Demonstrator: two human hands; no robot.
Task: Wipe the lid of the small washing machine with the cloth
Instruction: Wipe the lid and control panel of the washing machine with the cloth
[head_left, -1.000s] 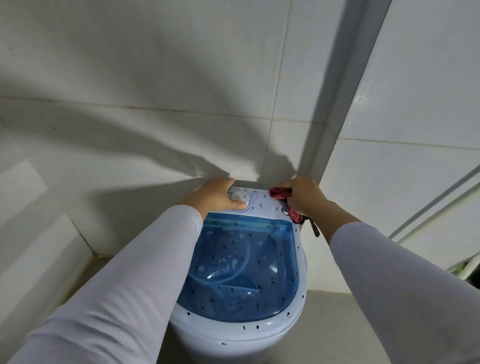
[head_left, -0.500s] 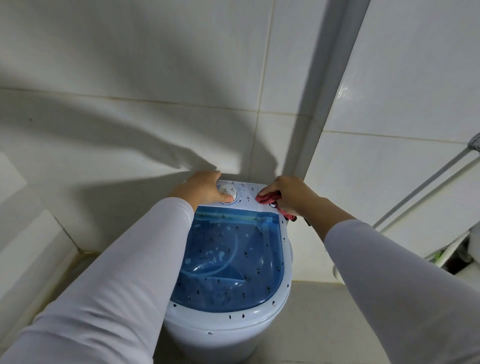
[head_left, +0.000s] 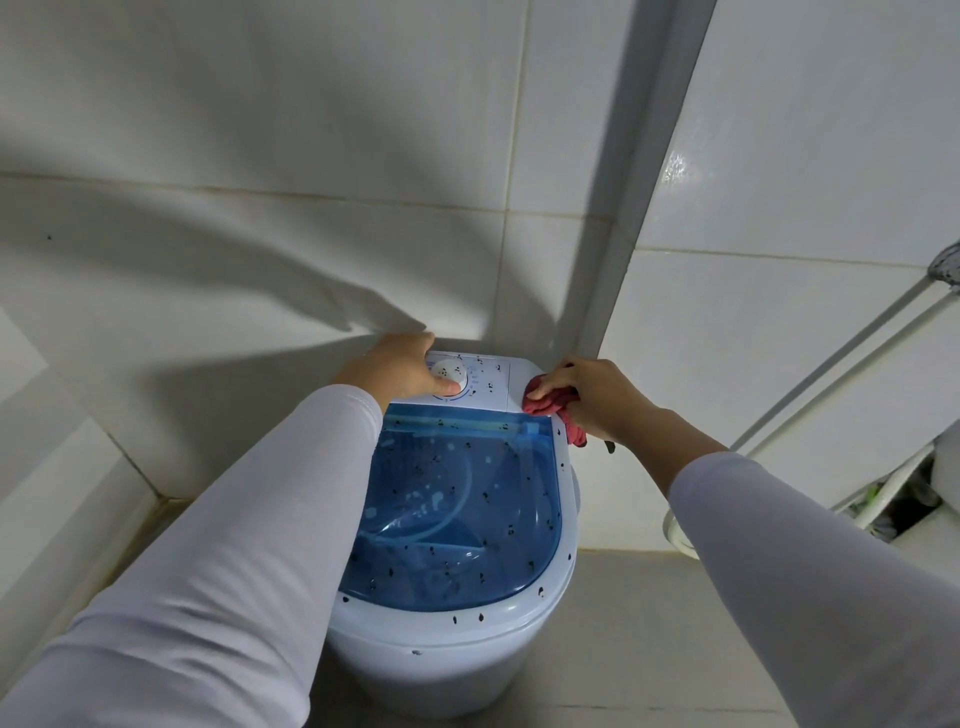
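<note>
Lid is speckled all over; right hand grips cloth, left hand rests open on dial, I'd wipe in overlapping passes

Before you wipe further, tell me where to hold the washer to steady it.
Grip the back left corner of the washer's control panel, from above, as the left hand does by the dial. That flat, firm top sits clear of the blue lid, leaving it free for the right hand's cloth.
</note>
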